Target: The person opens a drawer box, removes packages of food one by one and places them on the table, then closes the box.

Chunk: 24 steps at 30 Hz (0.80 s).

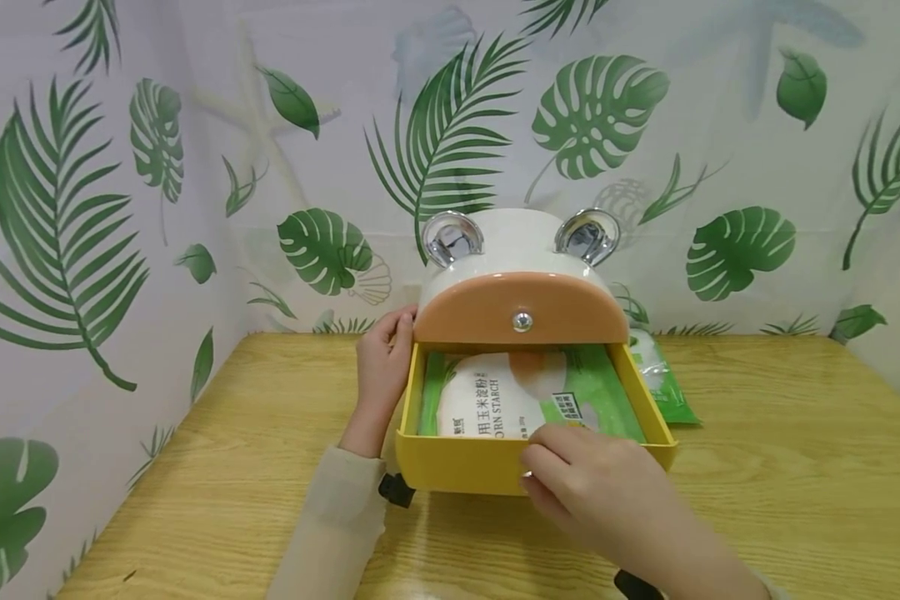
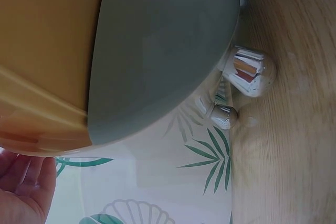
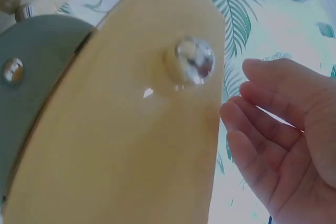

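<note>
Drawer, bright yellow, stood out from the front of a box between the person's two hands, and inside it we saw a green-and-white packet lying flat, the word "STARCH" legible on it. At the drawer's front was the right hand; in the right wrist view we found its fingers loosely bent and slightly spread, near a round silver knob but apart from it. Whether those fingertips touched the yellow edge, we could not tell. The left hand lay against the box's side, its fingers reaching away from us along it rather than pinching anything. Above the drawer, ahead of both hands, we noted an orange panel with a small metal knob at its middle; two shiny silver pieces stuck up from the white top. Beyond the right hand, next to the box's far side, we saw a second packet, green and partly clear. Under everything spread a wood-grain table, and past the hands we faced a pale backdrop printed with green leaves. A light sleeve covered the left forearm.
</note>
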Available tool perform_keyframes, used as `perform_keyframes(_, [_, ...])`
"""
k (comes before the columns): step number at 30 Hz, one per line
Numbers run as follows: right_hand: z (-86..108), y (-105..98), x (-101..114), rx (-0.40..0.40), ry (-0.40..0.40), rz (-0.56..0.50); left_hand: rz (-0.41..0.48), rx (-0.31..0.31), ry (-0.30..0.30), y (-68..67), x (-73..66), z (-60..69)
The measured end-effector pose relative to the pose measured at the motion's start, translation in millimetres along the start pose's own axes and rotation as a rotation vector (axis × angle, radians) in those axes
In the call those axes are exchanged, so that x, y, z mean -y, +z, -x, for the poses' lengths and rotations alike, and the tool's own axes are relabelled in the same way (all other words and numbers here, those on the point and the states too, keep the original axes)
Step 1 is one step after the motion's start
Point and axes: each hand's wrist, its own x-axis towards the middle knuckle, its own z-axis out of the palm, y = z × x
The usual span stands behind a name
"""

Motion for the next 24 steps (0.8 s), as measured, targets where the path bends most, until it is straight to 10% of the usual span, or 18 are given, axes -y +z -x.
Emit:
perform_keyframes(12, [-2.9, -6, -16, -0.158, -0.013, -0.004, -0.010, -0.011, 0.024, 1.0, 2.6, -1.4])
perform_keyframes(24, [-15.7, -7, -45, -0.030, -0.008, 0.011, -0.009, -0.010, 0.015, -0.8, 1.0, -0.8])
